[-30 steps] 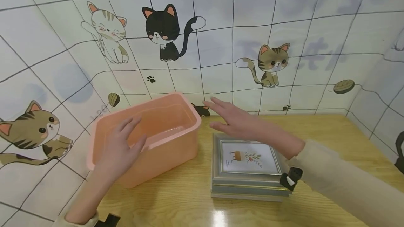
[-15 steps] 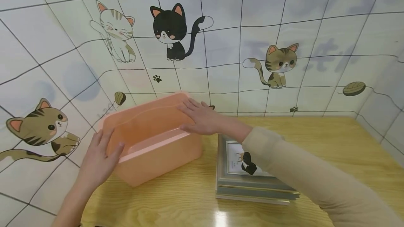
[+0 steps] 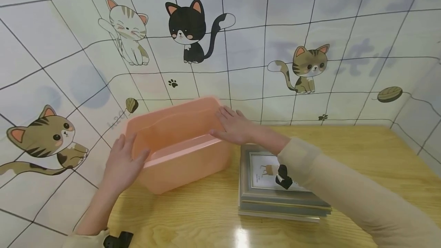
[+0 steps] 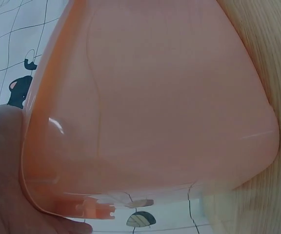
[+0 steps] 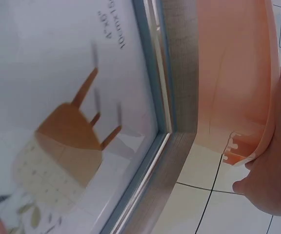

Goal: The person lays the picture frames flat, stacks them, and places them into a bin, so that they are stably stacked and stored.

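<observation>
An orange plastic bin (image 3: 186, 167) stands at the wall end of the wooden table, seen in the head view and both wrist views. My left hand (image 3: 122, 165) lies against its left end, with fingers extended at the rim and the thumb toward the front corner. On the opposite end my right hand (image 3: 237, 125) touches the rim with fingers stretched out. Under the right forearm lies a stack of grey-blue picture frames (image 3: 282, 202). The top frame (image 5: 179, 97) shows a print of a chair and leaves, large in the right wrist view.
A wall covering (image 3: 248, 49) printed with cartoon cats and grid lines rises behind and left of the bin. Bare wood of the table (image 3: 361, 163) shows right of the frames and in front of the bin.
Both hands came to the bin's two ends; the right hand moved left from above the frames to reach it. Over the last half second the bin shifted right, nearer the frames.
</observation>
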A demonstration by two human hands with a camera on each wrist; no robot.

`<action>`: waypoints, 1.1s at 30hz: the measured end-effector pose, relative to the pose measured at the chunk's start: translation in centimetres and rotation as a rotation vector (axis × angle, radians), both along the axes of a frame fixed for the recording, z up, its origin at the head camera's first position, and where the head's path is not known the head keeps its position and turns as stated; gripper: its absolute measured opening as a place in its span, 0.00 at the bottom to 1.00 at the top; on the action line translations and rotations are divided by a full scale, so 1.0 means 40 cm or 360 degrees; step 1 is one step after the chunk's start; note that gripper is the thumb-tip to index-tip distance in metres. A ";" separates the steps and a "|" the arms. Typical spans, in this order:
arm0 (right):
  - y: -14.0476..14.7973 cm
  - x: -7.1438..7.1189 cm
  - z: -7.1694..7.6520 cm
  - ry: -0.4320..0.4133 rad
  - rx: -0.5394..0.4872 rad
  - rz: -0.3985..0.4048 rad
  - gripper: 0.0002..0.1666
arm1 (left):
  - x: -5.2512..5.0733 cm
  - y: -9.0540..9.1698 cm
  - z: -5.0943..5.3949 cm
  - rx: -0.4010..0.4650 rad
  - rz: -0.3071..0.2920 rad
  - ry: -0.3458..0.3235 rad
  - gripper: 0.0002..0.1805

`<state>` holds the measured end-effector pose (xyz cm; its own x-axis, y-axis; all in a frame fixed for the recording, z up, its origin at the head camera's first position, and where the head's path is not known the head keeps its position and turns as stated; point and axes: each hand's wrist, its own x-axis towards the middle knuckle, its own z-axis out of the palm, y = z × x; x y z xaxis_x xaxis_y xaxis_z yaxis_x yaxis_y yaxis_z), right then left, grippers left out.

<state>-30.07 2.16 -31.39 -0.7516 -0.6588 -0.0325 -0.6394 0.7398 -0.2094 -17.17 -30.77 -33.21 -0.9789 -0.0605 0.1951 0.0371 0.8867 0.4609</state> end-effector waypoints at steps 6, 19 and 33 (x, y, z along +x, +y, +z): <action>0.048 -0.008 -0.004 0.0012 -0.0047 -0.0075 0.53 | -0.045 0.038 0.007 0.0061 -0.0010 -0.0019 0.41; 0.123 -0.013 -0.011 -0.0012 -0.0078 -0.0183 0.50 | -0.099 0.097 -0.004 0.0098 -0.0045 0.0013 0.39; 0.199 -0.025 -0.010 0.0009 -0.0095 -0.0269 0.49 | -0.158 0.165 -0.005 0.0195 -0.0103 0.0021 0.38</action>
